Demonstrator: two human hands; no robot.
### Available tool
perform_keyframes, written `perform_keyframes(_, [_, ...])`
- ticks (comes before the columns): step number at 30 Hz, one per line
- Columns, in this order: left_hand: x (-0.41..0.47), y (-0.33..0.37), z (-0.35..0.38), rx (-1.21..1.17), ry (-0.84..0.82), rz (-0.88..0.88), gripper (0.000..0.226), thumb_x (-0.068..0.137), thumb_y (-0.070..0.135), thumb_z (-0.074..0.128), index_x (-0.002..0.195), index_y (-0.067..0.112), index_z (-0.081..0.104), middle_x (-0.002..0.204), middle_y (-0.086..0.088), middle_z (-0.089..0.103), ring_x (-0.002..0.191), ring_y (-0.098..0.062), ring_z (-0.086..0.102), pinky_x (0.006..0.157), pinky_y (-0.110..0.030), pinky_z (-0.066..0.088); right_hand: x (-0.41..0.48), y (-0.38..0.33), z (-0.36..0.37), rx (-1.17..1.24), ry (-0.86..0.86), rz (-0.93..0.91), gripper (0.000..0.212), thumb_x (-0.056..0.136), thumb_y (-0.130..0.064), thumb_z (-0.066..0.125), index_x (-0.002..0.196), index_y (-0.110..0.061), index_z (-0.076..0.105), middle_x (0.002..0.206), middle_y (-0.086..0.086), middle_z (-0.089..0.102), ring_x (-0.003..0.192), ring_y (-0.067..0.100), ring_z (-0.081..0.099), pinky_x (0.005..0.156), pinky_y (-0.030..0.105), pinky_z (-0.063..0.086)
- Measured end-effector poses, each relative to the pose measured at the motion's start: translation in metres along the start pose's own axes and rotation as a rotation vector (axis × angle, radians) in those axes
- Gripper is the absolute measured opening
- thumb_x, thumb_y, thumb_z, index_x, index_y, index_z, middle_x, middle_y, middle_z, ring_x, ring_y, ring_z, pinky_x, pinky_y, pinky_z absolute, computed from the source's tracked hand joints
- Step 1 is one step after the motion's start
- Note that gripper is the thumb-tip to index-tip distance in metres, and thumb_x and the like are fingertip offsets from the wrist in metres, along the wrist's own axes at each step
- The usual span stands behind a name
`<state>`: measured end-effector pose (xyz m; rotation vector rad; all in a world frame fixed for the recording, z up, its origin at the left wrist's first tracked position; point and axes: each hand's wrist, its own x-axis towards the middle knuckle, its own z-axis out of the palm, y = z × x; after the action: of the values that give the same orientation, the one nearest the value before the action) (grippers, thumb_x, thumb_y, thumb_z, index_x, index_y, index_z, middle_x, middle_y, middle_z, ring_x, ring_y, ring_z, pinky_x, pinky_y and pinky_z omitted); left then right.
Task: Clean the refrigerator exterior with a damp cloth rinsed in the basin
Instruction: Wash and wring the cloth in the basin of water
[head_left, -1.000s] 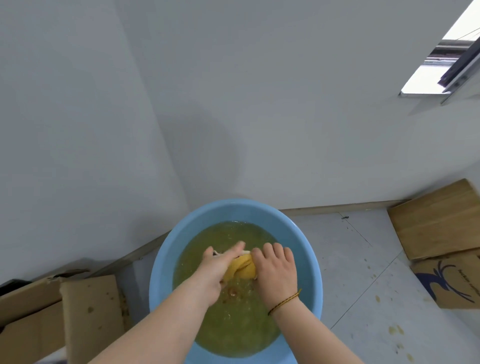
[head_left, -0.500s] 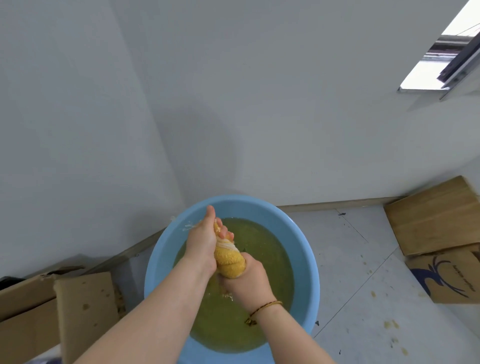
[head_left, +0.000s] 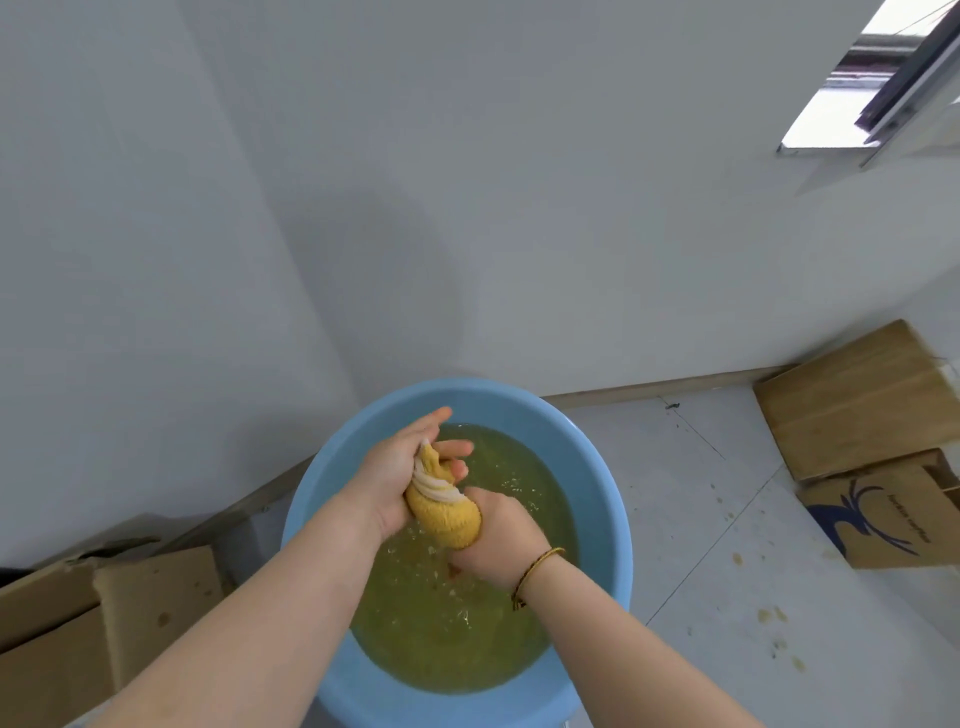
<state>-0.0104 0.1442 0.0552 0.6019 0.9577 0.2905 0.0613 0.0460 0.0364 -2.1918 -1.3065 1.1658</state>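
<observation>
A round blue basin (head_left: 608, 499) sits on the floor, filled with murky yellow-green water (head_left: 447, 629). Above the water I hold a yellow cloth (head_left: 445, 512) twisted into a tight roll with a pale band at its neck. My left hand (head_left: 400, 470) grips the upper end of the roll. My right hand (head_left: 496, 540), with a thin bracelet on the wrist, grips the lower end. Drops fall from the cloth and ripple the water. The refrigerator is out of sight.
Grey-white walls meet in a corner behind the basin. Cardboard boxes (head_left: 862, 400) lie at the right on the stained tile floor (head_left: 727, 545); more cardboard (head_left: 104, 623) lies at the lower left. A window (head_left: 872, 73) is at the upper right.
The cloth rose out of the water, where both hands held it bunched. It is now twisted tight between them, with my right hand turned under the lower end.
</observation>
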Motion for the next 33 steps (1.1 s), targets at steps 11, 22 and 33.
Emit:
perform_keyframes(11, [-0.006, -0.027, -0.021, 0.797, -0.415, -0.614, 0.023, 0.083, 0.002, 0.06, 0.101, 0.014, 0.05, 0.096, -0.005, 0.059, 0.084, -0.015, 0.064, 0.055, -0.026, 0.056, 0.014, 0.032, -0.014, -0.958, 0.463, -0.655, 0.011, 0.064, -0.017, 0.051, 0.061, -0.024, 0.059, 0.05, -0.01, 0.05, 0.045, 0.012, 0.044, 0.046, 0.019, 0.031])
perform_keyframes(22, [0.022, -0.031, -0.007, 2.082, -0.033, 0.308, 0.02, 0.083, 0.001, 0.039, 0.091, 0.019, 0.042, 0.077, 0.0, 0.047, 0.073, -0.023, 0.045, 0.045, -0.027, 0.022, 0.021, 0.002, -0.01, -0.538, -0.061, 0.143, 0.022, 0.082, -0.007, 0.052, 0.104, -0.012, 0.053, 0.095, 0.006, 0.06, 0.087, 0.025, 0.059, 0.07, 0.031, 0.045])
perform_keyframes(33, [0.023, -0.008, -0.017, 2.362, -0.291, 0.545, 0.025, 0.091, 0.007, 0.036, 0.114, 0.013, 0.045, 0.103, -0.007, 0.057, 0.086, -0.028, 0.059, 0.046, -0.028, 0.024, 0.022, 0.012, 0.0, 0.017, -0.045, 0.255, 0.023, 0.073, -0.008, 0.057, 0.063, -0.019, 0.04, 0.064, -0.003, 0.046, 0.06, 0.016, 0.045, 0.049, 0.022, 0.038])
